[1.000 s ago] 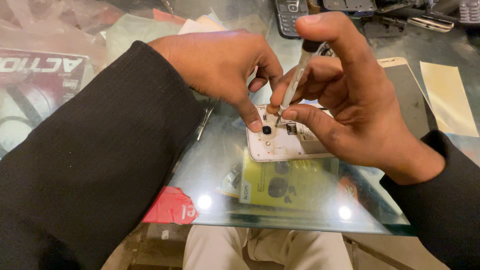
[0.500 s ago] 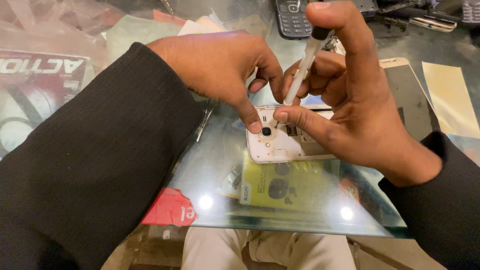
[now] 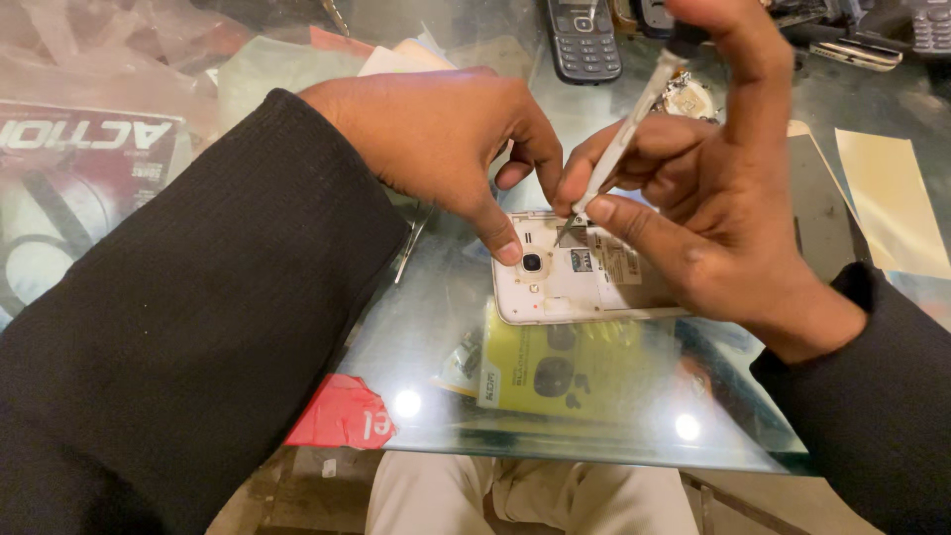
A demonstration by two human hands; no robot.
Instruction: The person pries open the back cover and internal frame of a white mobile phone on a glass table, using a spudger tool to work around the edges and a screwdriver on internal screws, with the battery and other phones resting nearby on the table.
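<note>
The table top [image 3: 416, 327] is glass, glossy, mirroring two lamps; the opened phone [image 3: 565, 287] shows matt white plastic; the screwdriver [image 3: 619, 149] has a pale shaft, probably plastic, and a metal tip; both sleeves [image 3: 198, 327] are matt black ribbed knit.

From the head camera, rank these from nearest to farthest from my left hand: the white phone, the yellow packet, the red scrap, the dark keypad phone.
1. White phone with its back open: under the left hand's fingertip.
2. Dark keypad phone: beyond the hand, top of view.
3. Yellow packet: under the glass, nearer the person.
4. Red scrap: bottom left, by the glass edge.
</note>
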